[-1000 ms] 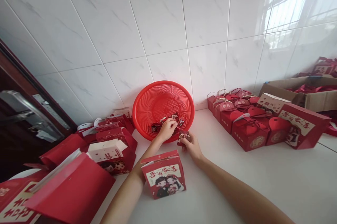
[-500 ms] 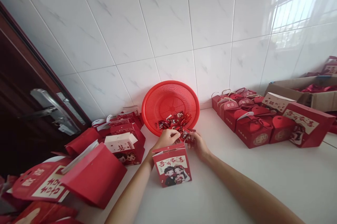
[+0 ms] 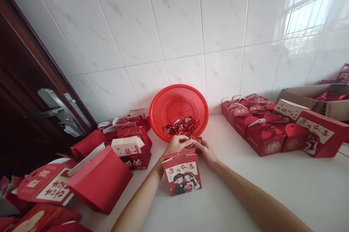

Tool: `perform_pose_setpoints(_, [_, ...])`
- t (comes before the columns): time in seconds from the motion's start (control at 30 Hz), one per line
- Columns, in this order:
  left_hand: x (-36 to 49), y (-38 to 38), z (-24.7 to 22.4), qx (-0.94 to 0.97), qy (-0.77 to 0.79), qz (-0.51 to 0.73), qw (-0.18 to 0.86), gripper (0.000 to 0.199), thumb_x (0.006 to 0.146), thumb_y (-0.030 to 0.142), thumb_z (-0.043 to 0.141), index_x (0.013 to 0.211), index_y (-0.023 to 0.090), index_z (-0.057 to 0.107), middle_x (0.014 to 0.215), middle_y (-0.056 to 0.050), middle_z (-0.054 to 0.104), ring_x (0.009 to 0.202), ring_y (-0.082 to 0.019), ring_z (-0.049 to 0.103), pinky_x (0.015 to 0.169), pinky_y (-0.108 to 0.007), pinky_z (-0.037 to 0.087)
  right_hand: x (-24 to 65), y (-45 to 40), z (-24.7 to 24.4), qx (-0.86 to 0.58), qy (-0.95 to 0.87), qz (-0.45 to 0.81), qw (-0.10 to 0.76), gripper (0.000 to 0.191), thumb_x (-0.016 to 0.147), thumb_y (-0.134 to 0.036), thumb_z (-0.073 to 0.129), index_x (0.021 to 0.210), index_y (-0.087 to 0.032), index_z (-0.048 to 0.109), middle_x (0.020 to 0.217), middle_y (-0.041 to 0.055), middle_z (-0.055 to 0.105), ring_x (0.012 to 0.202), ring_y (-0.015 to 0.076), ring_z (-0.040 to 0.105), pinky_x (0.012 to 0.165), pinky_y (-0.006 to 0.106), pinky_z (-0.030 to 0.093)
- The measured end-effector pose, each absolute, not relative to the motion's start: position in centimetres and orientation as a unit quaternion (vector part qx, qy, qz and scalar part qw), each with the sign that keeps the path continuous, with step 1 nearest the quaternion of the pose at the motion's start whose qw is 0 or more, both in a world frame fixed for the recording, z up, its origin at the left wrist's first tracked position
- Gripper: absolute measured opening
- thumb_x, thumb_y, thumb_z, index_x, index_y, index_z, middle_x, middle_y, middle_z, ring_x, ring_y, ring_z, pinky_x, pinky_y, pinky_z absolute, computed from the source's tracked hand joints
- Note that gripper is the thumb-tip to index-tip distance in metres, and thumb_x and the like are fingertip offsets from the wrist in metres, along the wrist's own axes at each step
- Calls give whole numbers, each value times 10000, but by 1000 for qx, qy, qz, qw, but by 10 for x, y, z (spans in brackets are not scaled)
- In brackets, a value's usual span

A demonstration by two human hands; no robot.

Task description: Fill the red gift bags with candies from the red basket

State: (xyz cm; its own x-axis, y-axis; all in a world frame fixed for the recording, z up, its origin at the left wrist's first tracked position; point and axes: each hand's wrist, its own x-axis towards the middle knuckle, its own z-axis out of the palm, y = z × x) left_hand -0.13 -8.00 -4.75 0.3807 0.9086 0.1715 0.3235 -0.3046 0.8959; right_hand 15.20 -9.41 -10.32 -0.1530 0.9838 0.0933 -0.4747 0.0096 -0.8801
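Note:
Behind a red gift box point(image 3: 183, 179) with a printed bride and groom, my two hands meet at the front rim of a tilted red plastic basket point(image 3: 158, 110). My left hand point(image 3: 177, 144) is closed, thumb and fingers on red-wrapped candies point(image 3: 189, 144). From the other side my right hand point(image 3: 205, 152) pinches the same cluster, its fingertips close to the left ones. More wrapped candies point(image 3: 182, 124) lie in the bottom of the basket. The gift box stands upright between my forearms, partly covering my left hand.
Red gift boxes point(image 3: 103, 181) crowd the left side beside a dark door point(image 3: 24, 61) with a metal handle. Closed red boxes point(image 3: 263, 139) stand grouped on the right, before a cardboard carton point(image 3: 297, 95). A white tiled wall point(image 3: 180, 17) rises behind the basket.
My right hand has moved left to join my left hand, and the fingertips have come together on the candies. The view has shifted slightly, and the box stays standing.

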Motion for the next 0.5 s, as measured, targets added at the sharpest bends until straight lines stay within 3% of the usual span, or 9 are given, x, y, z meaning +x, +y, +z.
perform_pose_setpoints(0.1, [-2,-76,-46,738,411,371,385,375,808,500,670,868,144,771,836,-66,763,795,-220,693,729,-305,536,152,-94,-103,-308,-417,639,569,471,671,-596,794,785,-183,598,622,-18,599,496,99,489,453,234,323])
perform_pose_setpoints(0.3, [-30,-42,-24,700,527,447,180,321,844,423,619,930,150,764,933,-91,780,882,-246,713,816,-330,547,153,-90,-106,-317,-420,641,559,417,720,-560,744,759,-178,583,676,25,669,469,101,496,453,244,320])
perform_pose_setpoints(0.4, [-51,-15,-9,663,599,433,122,275,837,336,632,960,121,751,890,-111,775,767,-239,726,808,-349,554,153,-87,-109,-319,-429,639,553,384,721,-524,734,708,-172,579,657,25,667,426,88,468,448,249,317])
perform_pose_setpoints(0.5, [-63,3,2,647,645,400,74,293,819,220,631,1070,99,721,1022,-150,764,762,-232,734,851,-366,553,153,-86,-109,-318,-434,637,552,350,723,-499,718,711,-174,590,658,20,669,416,87,467,448,250,322])
